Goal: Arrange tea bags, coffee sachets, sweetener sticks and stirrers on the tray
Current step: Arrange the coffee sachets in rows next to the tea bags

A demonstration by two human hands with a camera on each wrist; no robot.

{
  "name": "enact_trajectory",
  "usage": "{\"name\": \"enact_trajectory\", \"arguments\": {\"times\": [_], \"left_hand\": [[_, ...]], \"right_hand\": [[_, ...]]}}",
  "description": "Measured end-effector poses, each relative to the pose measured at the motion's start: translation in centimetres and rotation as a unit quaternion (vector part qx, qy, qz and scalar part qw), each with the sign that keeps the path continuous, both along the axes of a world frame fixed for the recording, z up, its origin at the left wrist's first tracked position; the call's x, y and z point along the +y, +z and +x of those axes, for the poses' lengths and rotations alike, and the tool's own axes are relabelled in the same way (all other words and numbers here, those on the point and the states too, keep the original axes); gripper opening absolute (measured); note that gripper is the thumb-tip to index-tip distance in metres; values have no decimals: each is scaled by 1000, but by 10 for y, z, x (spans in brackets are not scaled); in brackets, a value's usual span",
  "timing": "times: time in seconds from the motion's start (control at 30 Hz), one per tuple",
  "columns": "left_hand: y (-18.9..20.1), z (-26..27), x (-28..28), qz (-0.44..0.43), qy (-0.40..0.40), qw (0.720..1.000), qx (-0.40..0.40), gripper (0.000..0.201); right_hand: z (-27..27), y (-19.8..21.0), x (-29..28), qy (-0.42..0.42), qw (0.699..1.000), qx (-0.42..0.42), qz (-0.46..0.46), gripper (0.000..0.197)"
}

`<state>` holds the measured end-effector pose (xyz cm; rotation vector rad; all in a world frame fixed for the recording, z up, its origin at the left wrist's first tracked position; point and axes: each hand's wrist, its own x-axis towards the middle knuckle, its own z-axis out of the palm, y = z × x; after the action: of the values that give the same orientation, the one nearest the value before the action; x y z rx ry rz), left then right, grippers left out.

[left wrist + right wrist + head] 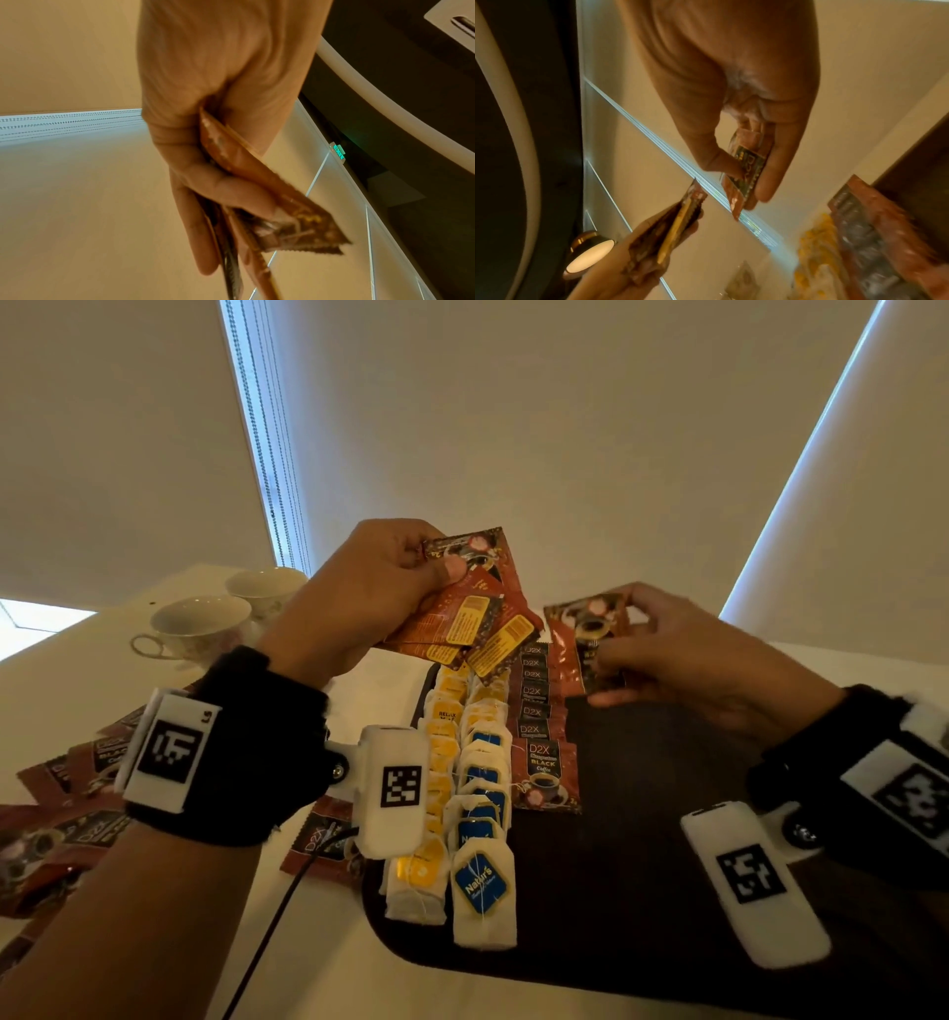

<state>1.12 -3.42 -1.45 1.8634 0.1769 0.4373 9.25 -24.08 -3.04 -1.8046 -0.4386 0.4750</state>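
Several coffee sachets (464, 608) fanned in left hand (354, 598) grip, right hand (683, 649) apparently pinching one sachet (590, 634)

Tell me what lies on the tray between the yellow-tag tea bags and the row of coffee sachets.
Head view: a column of blue-tag tea bags lies between the yellow-tag tea bags and the coffee sachets on the tray.

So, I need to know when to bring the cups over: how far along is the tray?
Done: two rows of tea bags and one row of coffee sachets lie on the tray. In hand: the left hand holds a bunch of sachets, and the right hand pinches a single sachet over the tray's far end. Left: loose sachets on the table; no sweetener sticks or stirrers visible.
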Motion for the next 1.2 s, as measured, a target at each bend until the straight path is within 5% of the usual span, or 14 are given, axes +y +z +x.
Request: {"name": "enact_trajectory", "arguments": {"times": [0.27, 0.5, 0.83, 1.2], "left_hand": [[-2, 1, 3, 26, 12, 1000, 1, 12], [-3, 2, 5, 35, 15, 999, -2, 11], [-2, 1, 3, 51, 18, 998, 10, 12], [-2, -1, 3, 55, 10, 998, 12, 6]], "right_hand": [[7, -27, -8, 59, 986, 94, -121, 17], [3, -27, -12, 170, 927, -7, -333, 12], [-2, -21, 9, 258, 882, -130, -371, 50], [4, -26, 28, 254, 833, -217, -440, 27]]}}
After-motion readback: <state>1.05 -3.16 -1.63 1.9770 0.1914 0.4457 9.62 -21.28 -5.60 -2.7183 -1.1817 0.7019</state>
